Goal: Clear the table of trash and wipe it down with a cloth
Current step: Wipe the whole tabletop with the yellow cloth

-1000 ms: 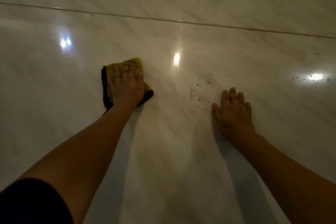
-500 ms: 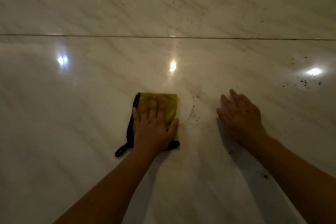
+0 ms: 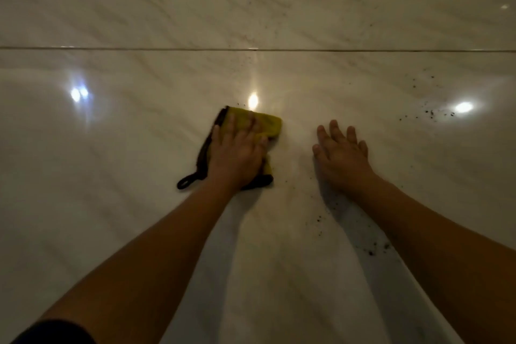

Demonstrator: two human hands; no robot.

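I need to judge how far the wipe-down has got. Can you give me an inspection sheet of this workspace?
Surface: glossy marble-look table, with a straight seam running across it and bright light reflections.
Job's things: yellow cloth with dark edging and a loop, lying on the table.
Clutter: dark crumbs scattered at the right, more beside the right forearm and at the far top.
Hands: left hand presses flat on the cloth; right hand rests flat on the bare table and holds nothing.
Cables: nothing seen.
Surroundings: only a dark sleeve at the bottom left; nothing else seen.
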